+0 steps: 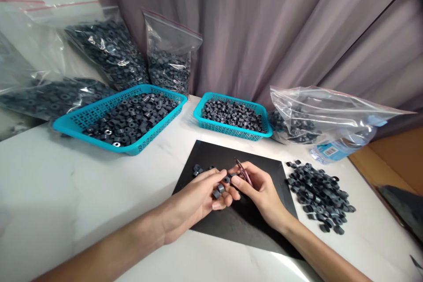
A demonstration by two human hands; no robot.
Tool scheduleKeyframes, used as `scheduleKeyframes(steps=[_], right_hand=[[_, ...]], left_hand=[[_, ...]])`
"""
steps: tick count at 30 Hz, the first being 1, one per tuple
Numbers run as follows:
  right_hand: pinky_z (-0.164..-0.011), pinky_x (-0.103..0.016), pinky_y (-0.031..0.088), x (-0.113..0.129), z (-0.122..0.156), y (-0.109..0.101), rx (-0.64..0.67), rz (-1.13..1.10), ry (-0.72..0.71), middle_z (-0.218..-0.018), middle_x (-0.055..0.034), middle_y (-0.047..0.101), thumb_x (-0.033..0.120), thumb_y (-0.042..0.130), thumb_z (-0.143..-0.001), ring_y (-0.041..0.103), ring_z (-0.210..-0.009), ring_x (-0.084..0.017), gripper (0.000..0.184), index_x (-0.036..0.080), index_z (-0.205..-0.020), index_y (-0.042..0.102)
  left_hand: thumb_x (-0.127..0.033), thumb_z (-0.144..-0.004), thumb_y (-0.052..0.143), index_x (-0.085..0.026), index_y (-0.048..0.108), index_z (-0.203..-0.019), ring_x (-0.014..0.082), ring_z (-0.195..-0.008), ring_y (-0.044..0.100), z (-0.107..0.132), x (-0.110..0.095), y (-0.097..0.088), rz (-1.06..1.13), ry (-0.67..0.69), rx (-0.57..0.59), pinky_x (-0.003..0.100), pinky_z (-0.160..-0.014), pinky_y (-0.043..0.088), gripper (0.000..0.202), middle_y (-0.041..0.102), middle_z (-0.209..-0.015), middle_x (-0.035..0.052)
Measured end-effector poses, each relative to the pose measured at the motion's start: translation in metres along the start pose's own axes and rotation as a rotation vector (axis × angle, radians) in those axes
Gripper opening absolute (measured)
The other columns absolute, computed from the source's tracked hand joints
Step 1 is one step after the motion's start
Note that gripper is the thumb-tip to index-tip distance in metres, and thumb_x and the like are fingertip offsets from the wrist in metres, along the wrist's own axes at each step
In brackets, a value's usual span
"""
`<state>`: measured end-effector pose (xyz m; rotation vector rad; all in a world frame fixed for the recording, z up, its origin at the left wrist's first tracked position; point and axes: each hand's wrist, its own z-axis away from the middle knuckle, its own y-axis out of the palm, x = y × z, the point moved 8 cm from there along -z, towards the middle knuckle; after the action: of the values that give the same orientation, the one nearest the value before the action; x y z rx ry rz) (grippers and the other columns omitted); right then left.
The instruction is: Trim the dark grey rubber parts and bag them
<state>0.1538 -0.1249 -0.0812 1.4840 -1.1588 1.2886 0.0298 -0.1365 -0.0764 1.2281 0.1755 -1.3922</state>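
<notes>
Above a black mat (238, 220) my two hands meet. Several small dark grey ring-shaped pieces (218, 191) rest in the curled fingers of my left hand (205, 187), whose thumb and forefinger pinch one more ring (226, 179). My right hand (259, 183) holds a thin pinkish pair of tweezers (243, 171), points up and away. Its thumb and fingertips also touch a dark ring right beside the pinched one. A few loose rings (197, 170) lie on the mat behind my left hand.
Two blue perforated baskets (132, 147) (231, 131) full of dark rings stand behind the mat. Clear zip bags of rings (105, 48) (170, 61) lean at the back left. On the right are a loose ring pile (322, 194), another bag (297, 119) and a plastic bottle (346, 145).
</notes>
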Motion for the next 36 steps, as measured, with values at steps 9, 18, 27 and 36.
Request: scheduleKeyframes(steps=[9,18,27,36], right_hand=[[-0.083,-0.031,0.050,-0.001,0.005,-0.013,-0.155,0.071,-0.077,-0.099,-0.0030,0.069,0.043,0.069,-0.095,0.064,-0.091,-0.021,0.020,0.024,-0.102,0.072],[-0.069,-0.029,0.048,0.000,0.006,-0.012,-0.174,0.061,-0.075,-0.091,-0.0030,0.068,0.043,0.075,-0.090,0.061,-0.081,-0.019,0.023,0.022,-0.100,0.071],[-0.066,-0.029,0.041,0.009,0.000,-0.005,-0.057,0.062,-0.117,-0.084,-0.0014,0.059,0.037,0.076,-0.090,0.054,-0.074,-0.016,0.014,0.023,-0.088,0.078],[-0.066,-0.030,0.040,0.005,-0.001,-0.006,-0.060,-0.042,-0.099,-0.085,-0.0014,0.057,0.036,0.076,-0.090,0.054,-0.075,-0.016,0.013,0.023,-0.091,0.079]], left_hand=[[-0.026,-0.103,0.049,-0.013,0.061,-0.089,0.0114,-0.068,0.055,-0.002,0.005,-0.001,0.052,-0.028,-0.047,0.023,-0.061,0.037,0.022,0.068,-0.078,0.0066],[-0.016,-0.100,0.050,-0.010,0.068,-0.089,0.0152,-0.083,0.059,-0.005,-0.001,-0.003,0.062,0.046,-0.019,0.027,-0.079,0.045,0.021,0.066,-0.087,0.0078],[-0.037,-0.103,0.050,-0.012,0.065,-0.089,0.0120,-0.073,0.049,-0.008,0.003,0.000,0.003,-0.031,0.058,0.024,-0.066,0.038,0.032,0.057,-0.081,0.0028],[-0.027,-0.101,0.054,-0.013,0.069,-0.087,0.0114,-0.073,0.046,-0.003,-0.008,0.000,-0.138,0.043,0.009,0.025,-0.068,0.037,0.025,0.058,-0.082,0.0024]])
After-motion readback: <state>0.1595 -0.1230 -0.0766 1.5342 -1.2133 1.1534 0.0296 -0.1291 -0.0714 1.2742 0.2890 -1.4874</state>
